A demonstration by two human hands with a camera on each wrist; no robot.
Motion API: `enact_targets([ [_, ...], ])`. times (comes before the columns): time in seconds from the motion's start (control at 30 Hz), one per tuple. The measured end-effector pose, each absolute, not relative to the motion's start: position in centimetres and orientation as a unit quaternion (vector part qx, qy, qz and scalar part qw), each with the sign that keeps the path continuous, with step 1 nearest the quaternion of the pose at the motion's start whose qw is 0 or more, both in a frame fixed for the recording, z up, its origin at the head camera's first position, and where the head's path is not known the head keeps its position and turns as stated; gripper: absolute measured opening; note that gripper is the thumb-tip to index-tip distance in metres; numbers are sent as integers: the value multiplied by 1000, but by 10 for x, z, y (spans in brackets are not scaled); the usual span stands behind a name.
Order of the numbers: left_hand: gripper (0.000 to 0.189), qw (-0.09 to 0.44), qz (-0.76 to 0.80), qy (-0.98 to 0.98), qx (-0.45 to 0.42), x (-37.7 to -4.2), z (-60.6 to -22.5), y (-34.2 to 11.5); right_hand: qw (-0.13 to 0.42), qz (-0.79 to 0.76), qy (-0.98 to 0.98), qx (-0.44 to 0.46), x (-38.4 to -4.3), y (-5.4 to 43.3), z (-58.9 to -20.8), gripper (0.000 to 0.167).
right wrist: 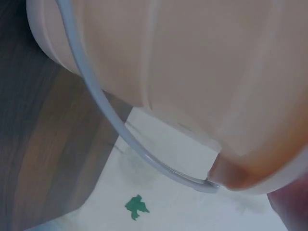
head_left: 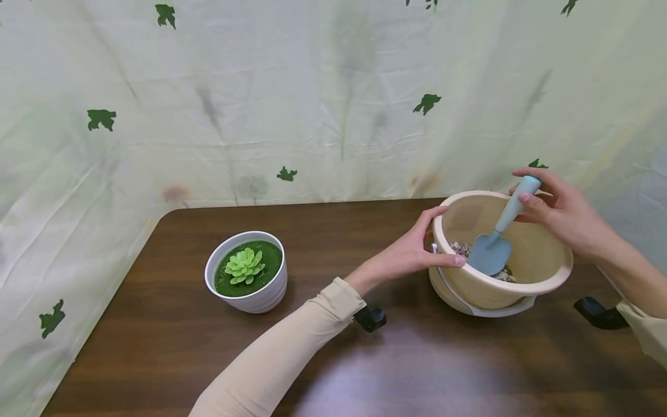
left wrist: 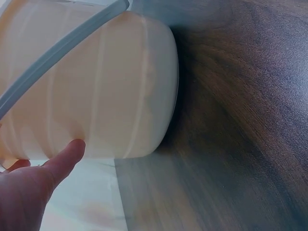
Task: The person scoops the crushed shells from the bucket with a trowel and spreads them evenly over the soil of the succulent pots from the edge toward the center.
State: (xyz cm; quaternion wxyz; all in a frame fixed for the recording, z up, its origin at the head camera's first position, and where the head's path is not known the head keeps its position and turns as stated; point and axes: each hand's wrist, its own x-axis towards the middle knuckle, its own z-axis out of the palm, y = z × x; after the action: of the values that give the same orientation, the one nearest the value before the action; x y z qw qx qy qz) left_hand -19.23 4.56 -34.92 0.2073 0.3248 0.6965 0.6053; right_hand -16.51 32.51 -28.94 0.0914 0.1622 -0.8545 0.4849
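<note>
At the right of the head view, a cream bucket (head_left: 537, 255) stands on a brown table (head_left: 396, 370), with gravel (head_left: 504, 274) visible inside. The right hand (head_left: 568, 217) pinches the handle of a pale blue trowel (head_left: 490, 253), which tilts so that its blade points down within the bucket, over the gravel; whether the blade touches the stones cannot be told. The left hand (head_left: 409, 249) is spread wide against the bucket's left side, its thumb laid along the near rim and a fingertip at the rim farther back. A pale bail (head_left: 500, 313) hangs down across the bucket's near side. Well apart, toward the table's left, a white flowerpot (head_left: 268, 293) holds a light green succulent (head_left: 244, 266) on a darker green surface. A pale curtain (head_left: 312, 104) with dark green leaf shapes forms the background. From the left wrist, the bucket's ribbed outer wall appears sideways, the bail crossing it obliquely; one extended finger of the left hand rests on the wall. From the right wrist, the bucket's outside fills much of the view, the bail curving to its attachment near the rim; only a blurred part of the right hand shows at the lower right, its hold not visible there.
</note>
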Motion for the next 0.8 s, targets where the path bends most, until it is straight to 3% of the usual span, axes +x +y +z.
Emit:
enact_targets([
  [0.17,94,206,608,693,327,-192,-349,45,138,519,-831,144,-167,323,-291,36],
  [0.3,94,205,609,694,325,-192,-348,46,136,487,-852,135,-167,319,-295,26],
  [0.57,93,207,610,691,327,-192,-350,46,94,444,-880,140,-165,312,-298,26],
  [0.8,93,207,611,689,331,-192,-352,47,21,432,-893,126,-167,310,-300,26],
])
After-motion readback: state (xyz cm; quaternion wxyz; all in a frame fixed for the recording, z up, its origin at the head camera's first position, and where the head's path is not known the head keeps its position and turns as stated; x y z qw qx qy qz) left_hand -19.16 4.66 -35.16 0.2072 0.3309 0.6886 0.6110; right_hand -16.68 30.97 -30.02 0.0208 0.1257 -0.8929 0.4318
